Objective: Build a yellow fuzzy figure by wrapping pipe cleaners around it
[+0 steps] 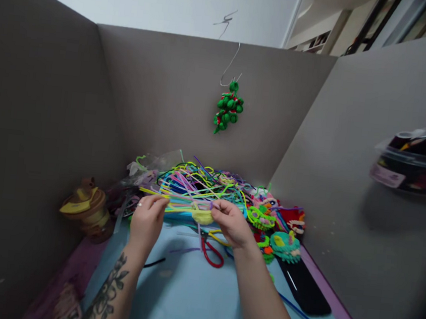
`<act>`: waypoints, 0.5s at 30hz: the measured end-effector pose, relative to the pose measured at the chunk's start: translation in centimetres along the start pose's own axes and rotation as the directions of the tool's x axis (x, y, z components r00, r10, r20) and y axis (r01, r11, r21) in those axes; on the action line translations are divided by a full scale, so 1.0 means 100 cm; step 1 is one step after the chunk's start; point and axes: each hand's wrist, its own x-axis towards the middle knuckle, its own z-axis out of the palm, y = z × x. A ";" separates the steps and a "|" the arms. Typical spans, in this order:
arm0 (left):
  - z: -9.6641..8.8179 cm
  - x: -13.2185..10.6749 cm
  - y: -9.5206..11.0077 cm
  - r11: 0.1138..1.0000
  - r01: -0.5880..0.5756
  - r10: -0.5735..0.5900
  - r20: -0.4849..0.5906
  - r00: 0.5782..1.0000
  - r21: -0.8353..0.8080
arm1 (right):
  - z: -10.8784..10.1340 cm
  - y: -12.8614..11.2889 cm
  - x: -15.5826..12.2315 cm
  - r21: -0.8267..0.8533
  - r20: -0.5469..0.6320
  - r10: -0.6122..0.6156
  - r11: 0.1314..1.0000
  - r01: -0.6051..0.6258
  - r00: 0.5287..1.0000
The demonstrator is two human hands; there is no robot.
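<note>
My left hand (147,223) is closed in a pinch on yellow pipe cleaners (180,210), whose ends stick out to its left. They stretch across to a yellow wound pipe-cleaner piece (203,217), which my right hand (233,224) pinches at its right end. A bit of purple shows at the right fingertips, and a purple strand (199,234) hangs below the yellow piece. Just under my hands lie red-handled scissors (212,255), beside a yellow handle (219,238). Behind them is a heap of loose, many-coloured pipe cleaners (191,182).
Grey panels (175,84) enclose the table on three sides. A green ornament (229,108) hangs on a wire. At right are pipe-cleaner pieces (285,246), a black phone-like slab (308,286) and a wall-mounted container (411,173). A brown pot (87,212) stands left.
</note>
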 end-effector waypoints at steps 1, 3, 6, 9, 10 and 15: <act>0.001 0.000 0.002 0.999 -0.003 0.003 0.022 1.000 0.042 | 0.000 0.000 0.000 0.005 -0.001 0.001 1.000 -0.001 1.000; 0.002 -0.001 0.007 0.997 0.012 -0.017 0.060 0.998 0.076 | 0.000 0.001 0.000 0.011 0.005 0.009 1.000 -0.009 1.000; 0.002 -0.002 0.013 0.994 0.084 -0.081 0.033 0.996 -0.071 | 0.000 0.003 -0.001 -0.005 0.027 0.008 1.000 -0.008 1.000; -0.003 -0.001 0.020 0.935 0.131 -0.173 -0.103 0.980 -0.330 | 0.001 0.004 0.000 -0.085 0.027 -0.030 0.996 0.032 0.999; -0.006 0.000 0.023 0.905 0.132 -0.200 -0.132 0.971 -0.405 | 0.002 0.005 0.000 -0.127 0.012 -0.050 0.991 0.051 0.999; -0.018 0.005 0.038 0.745 0.125 -0.276 -0.133 0.952 -0.655 | 0.005 0.009 0.002 -0.244 -0.044 -0.107 0.965 0.093 0.993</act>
